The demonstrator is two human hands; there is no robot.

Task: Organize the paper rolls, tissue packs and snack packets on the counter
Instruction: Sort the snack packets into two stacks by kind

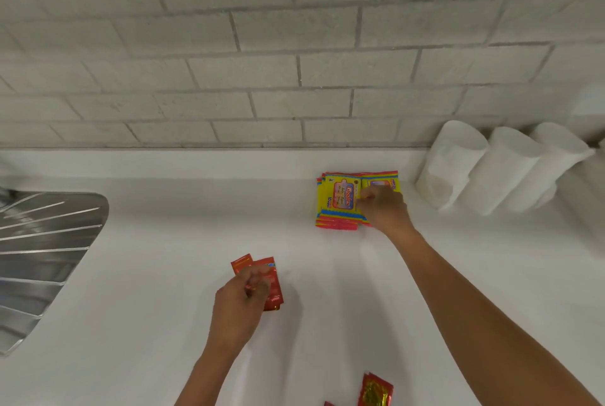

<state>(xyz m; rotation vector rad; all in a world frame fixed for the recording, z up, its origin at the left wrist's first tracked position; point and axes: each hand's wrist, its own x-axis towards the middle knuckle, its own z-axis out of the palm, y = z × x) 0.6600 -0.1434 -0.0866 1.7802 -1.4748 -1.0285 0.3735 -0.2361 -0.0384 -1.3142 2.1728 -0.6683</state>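
Far left, a steel sink drainboard point(45, 261) sat at the worktop point(170, 324) edge, not part of the job. Next over, the left hand point(239, 304) had its grip closed on red snack packets point(271, 281), approx 2 visible fanned under the fingers, held low over the worktop; more could be hidden. Btm centre-right, 1 more red/gold snack packet point(375, 389) lay loose w/ a sliver of another at the frame edge, so at least 2 unsorted. Mid-right, the yellow tissue packs point(340, 199) lay in 2 side-by-side piles near the wall; the stepped edges hint several per pile, exact count can't tell. The right hand point(383, 209) rested on the right pile, fingers pinched at the top pack; can't tell if gripping or just squaring. Far right, 3 paper rolls point(497, 170) leaned in a row, touching, against the tiled wall; maybe more beyond, blurred. Judgement: rolls done, tissues nearly done, snacks left.
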